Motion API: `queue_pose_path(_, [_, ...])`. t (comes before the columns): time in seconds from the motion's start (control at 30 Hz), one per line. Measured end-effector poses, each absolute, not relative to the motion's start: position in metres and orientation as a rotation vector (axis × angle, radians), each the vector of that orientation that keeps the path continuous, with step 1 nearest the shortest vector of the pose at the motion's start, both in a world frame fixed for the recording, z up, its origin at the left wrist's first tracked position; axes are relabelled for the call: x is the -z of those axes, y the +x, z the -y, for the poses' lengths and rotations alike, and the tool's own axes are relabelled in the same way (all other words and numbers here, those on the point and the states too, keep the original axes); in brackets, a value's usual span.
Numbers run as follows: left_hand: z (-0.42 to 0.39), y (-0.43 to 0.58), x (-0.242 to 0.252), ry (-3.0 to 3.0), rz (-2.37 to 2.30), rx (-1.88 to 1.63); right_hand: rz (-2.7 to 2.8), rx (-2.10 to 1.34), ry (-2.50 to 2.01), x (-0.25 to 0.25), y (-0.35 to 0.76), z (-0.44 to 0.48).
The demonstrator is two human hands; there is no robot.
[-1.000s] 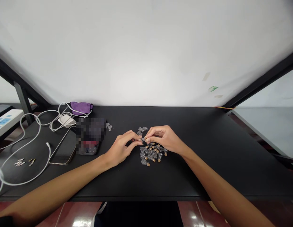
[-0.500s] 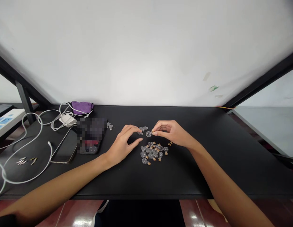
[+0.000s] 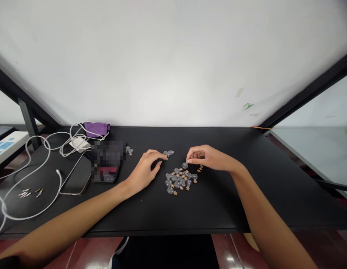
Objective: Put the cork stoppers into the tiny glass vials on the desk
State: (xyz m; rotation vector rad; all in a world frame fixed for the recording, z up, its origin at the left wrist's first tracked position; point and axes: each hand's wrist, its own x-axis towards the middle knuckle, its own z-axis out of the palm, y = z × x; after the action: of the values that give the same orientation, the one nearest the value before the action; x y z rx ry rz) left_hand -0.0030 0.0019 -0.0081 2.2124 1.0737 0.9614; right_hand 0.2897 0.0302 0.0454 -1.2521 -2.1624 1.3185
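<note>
Between thumb and fingers, my right hand pinches the neck end of a small round glass bottle, just above the far side of a pile. That pile of tiny clear bottles with cork stoppers lies on the black table. My left hand rests to the left with thumb and fingers apart. Its fingertips are close to a few small glass bottles without visible corks; whether they touch is unclear. Some loose corks lie under and beside my right hand.
Two small glass pieces sit beside a partly blurred phone. Left of it are another phone, a white cable, a charger, a purple cloth, small metallic pieces and a power strip.
My right hand has moved right and slightly nearer, carrying the bottle from beside the uncorked ones to the far edge of the pile. My left hand has drawn slightly left.
</note>
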Motion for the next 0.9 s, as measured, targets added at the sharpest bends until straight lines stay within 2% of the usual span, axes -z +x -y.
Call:
queue_pose_path(0.53, [-0.003, -0.004, 0.011, 2.202, -1.070, -0.931, 2.361, -1.283, -1.285, -0.044, 0.297, -0.031])
queue_pose_path(0.9, [-0.001, -0.003, 0.004, 2.218, -1.023, -0.962, 2.273, -1.059, -1.479, -0.047, 0.308, -0.031])
